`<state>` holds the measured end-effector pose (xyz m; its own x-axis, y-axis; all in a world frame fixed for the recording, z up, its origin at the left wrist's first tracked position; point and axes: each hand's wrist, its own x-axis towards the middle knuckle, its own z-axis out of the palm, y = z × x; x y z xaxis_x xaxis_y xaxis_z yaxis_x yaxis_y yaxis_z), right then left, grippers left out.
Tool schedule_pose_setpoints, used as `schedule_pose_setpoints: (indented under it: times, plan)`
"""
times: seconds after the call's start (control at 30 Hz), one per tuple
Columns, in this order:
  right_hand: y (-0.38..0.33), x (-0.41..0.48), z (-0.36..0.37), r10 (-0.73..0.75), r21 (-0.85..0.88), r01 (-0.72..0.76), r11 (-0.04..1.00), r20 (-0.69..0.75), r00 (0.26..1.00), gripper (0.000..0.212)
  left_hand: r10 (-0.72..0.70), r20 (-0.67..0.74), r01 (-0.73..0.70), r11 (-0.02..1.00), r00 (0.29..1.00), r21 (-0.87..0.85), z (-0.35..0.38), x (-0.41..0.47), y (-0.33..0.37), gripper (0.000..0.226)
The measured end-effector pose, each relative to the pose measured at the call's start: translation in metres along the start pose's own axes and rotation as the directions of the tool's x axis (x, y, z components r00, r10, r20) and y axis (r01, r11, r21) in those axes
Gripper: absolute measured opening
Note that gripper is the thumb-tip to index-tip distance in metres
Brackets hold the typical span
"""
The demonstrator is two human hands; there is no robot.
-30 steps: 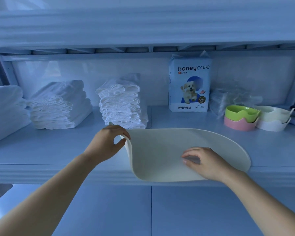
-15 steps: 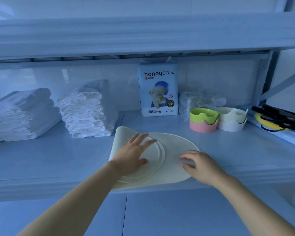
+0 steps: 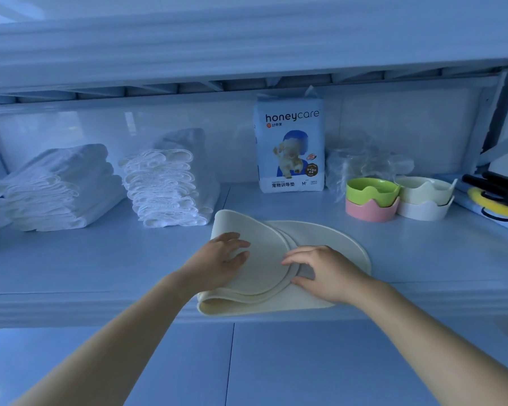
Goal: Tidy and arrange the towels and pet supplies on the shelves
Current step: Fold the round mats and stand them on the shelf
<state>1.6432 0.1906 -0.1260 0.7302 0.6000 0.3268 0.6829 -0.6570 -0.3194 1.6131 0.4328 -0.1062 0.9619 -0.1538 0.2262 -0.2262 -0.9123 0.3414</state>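
Note:
A cream oval pet mat (image 3: 329, 238) lies on the middle shelf (image 3: 71, 268) near its front edge, its left part folded over onto the rest. My left hand (image 3: 217, 259) presses flat on the folded flap with straight fingers. My right hand (image 3: 323, 271) rests on the mat just right of the flap's edge, fingers slightly bent and touching the mat. Two stacks of folded white towels (image 3: 62, 186) (image 3: 167, 189) sit at the back left.
A honeycare pet pad pack (image 3: 291, 145) stands at the back centre beside clear plastic bags (image 3: 364, 165). Green-on-pink bowls (image 3: 371, 197) and cream-on-white bowls (image 3: 425, 197) sit right. Black and yellow tools (image 3: 496, 197) lie far right. The upper shelf (image 3: 247, 48) hangs low overhead.
My left hand folded the mat's left end over to the right, let go of the edge and now presses the flap flat. My right hand stayed on the mat.

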Motion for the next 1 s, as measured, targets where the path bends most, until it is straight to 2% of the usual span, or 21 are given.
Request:
schedule_pose_setpoints:
  times: [0.13, 0.23, 0.33, 0.5, 0.6, 0.67, 0.73, 0.8, 0.9, 1.0]
  plan:
    - [-0.007, -0.005, 0.003, -0.025, 0.042, 0.024, 0.999, 0.018, 1.0, 0.04, 0.073, 0.036, -0.071, 0.995, 0.997, -0.07, 0.002, -0.019, -0.005, 0.035]
    - [-0.018, -0.006, 0.013, -0.05, 0.035, 0.049, 0.998, 0.055, 0.997, 0.047, 0.081, -0.055, -0.088, 0.988, 0.995, -0.128, 0.01, -0.032, -0.007, 0.035]
    - [-0.026, -0.002, 0.023, -0.052, 0.009, 0.051, 0.999, 0.075, 0.996, 0.05, 0.025, -0.146, -0.054, 0.979, 0.989, -0.199, 0.021, -0.04, -0.008, 0.029]
    - [-0.026, 0.003, 0.027, -0.034, 0.061, 0.029, 0.998, 0.085, 0.996, 0.043, -0.019, -0.251, -0.054, 0.958, 0.968, -0.281, 0.023, -0.043, -0.007, 0.016]
    - [-0.029, 0.005, 0.025, -0.041, 0.157, 0.034, 0.987, 0.041, 0.998, 0.031, 0.002, -0.218, -0.064, 0.959, 0.976, -0.277, 0.02, -0.042, -0.006, 0.012]
    - [-0.033, 0.008, 0.024, -0.079, 0.157, 0.077, 0.985, 0.003, 0.997, 0.025, 0.007, -0.184, -0.061, 0.955, 0.983, -0.291, 0.016, -0.045, -0.005, 0.019]
    - [-0.035, 0.009, 0.022, -0.126, 0.107, 0.125, 0.986, -0.003, 0.992, 0.023, 0.023, -0.154, -0.071, 0.949, 0.988, -0.308, 0.013, -0.049, -0.005, 0.044]
    - [-0.036, 0.009, 0.021, -0.165, 0.07, 0.164, 0.984, 0.001, 0.986, 0.019, 0.029, -0.131, -0.066, 0.956, 0.991, -0.285, 0.014, -0.053, -0.006, 0.056]
    - [-0.037, 0.007, 0.019, -0.188, 0.018, 0.188, 0.982, -0.017, 0.982, 0.017, -0.004, -0.127, -0.032, 0.96, 0.992, -0.279, 0.019, -0.057, -0.01, 0.05]
    - [-0.038, 0.005, 0.017, -0.221, 0.007, 0.223, 0.975, -0.096, 0.97, 0.015, -0.031, -0.179, -0.032, 0.939, 0.983, -0.342, 0.024, -0.06, -0.01, 0.042]
